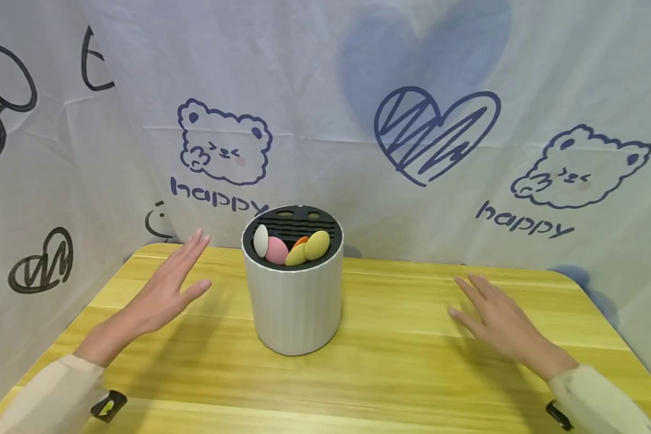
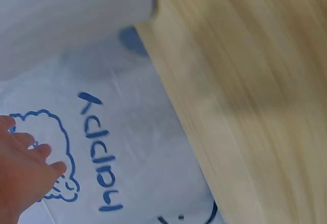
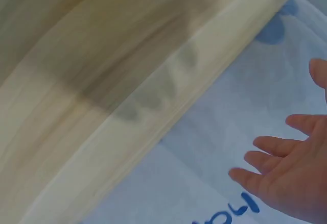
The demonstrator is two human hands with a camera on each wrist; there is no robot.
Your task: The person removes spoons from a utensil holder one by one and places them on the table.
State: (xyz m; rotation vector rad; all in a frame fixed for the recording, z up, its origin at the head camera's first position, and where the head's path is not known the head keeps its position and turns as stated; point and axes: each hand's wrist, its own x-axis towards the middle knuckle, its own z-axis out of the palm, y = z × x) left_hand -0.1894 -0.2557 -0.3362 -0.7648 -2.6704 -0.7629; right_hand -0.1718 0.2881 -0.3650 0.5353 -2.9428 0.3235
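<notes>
White cloth w/ blue doodles is hanging behind a yellow wood-grain tabletop. Pale ribbed bin, approx. cylindrical, prob. plastic, is standing upright just L of the back edge's midpoint, long axis running vert. L hand is hovering toward the L edge, R hand toward the R edge; both are holding nothing, fingers extended, thumbs apart. Bin is sitting R of the L fingertips & L of the R ones, L hand being nearer, neither touching. Black slatted top is filling its mouth. Smooth ovals are resting at the front of that: white oval, pink oval, 2 yellow ovals, plus an orange sliver peeking b/w pink & yellow.
</notes>
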